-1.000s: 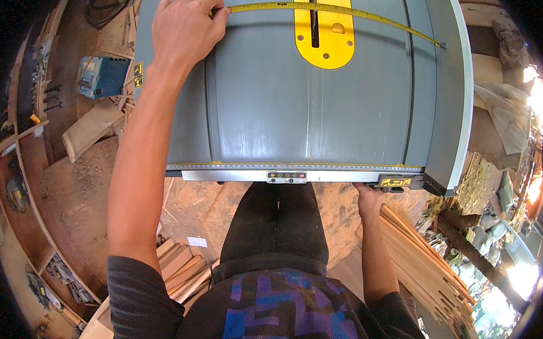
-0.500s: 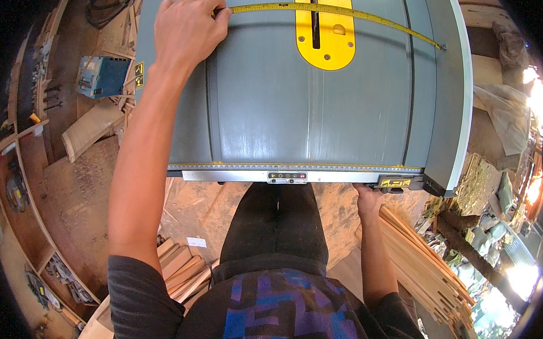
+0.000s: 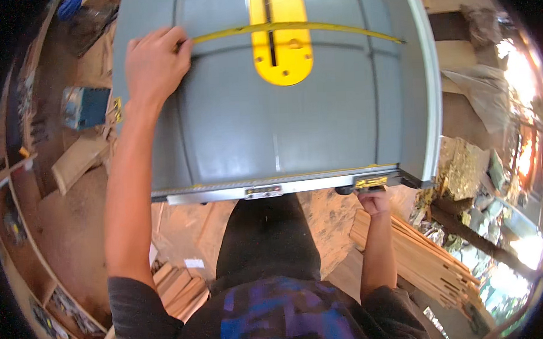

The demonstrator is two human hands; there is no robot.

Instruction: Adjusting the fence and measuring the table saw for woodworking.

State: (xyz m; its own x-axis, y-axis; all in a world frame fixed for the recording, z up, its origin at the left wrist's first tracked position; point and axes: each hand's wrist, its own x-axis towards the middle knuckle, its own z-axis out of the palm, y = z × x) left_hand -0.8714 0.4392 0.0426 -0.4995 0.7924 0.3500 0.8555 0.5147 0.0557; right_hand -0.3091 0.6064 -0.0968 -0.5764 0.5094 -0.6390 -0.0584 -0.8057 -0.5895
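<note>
A grey table saw top [image 3: 318,119] fills the upper middle, with a yellow throat plate [image 3: 281,42] around the blade slot. A yellow tape measure blade [image 3: 314,27] stretches across the top from left to the right fence rail. My left hand [image 3: 155,62] rests on the table's left part, closed on the tape measure's case end. My right hand [image 3: 375,201] reaches under the front right corner and grips a knob or lever below the yellow-marked front rail [image 3: 369,181]; the fingers are partly hidden.
A stack of thin wooden slats [image 3: 427,259] lies at the lower right. Wood offcuts [image 3: 176,286] and sawdust cover the floor at the lower left. A blue box [image 3: 87,108] and scrap boards sit left of the saw. Rubble lies to the right.
None of the objects moved; both hands stay where they were. The view has shifted slightly, so the saw top sits a little higher in the picture.
</note>
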